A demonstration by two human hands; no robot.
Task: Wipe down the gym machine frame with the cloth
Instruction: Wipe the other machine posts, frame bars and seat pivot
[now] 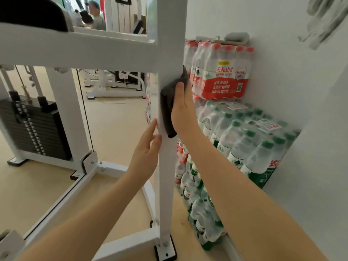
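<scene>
A white gym machine frame fills the view, with a vertical post in the middle and a horizontal beam across the top left. A dark grey cloth lies against the right side of the post at mid height. My right hand presses the cloth onto the post, thumb up and on the cloth, the fingers hidden behind post and cloth. Lower down, my left hand rests on the left edge of the post with straight fingers, just below the cloth.
Shrink-wrapped packs of water bottles are stacked against the white wall right of the post, reaching the floor. A black weight stack sits at the left inside the frame. Another machine and a person are in the background.
</scene>
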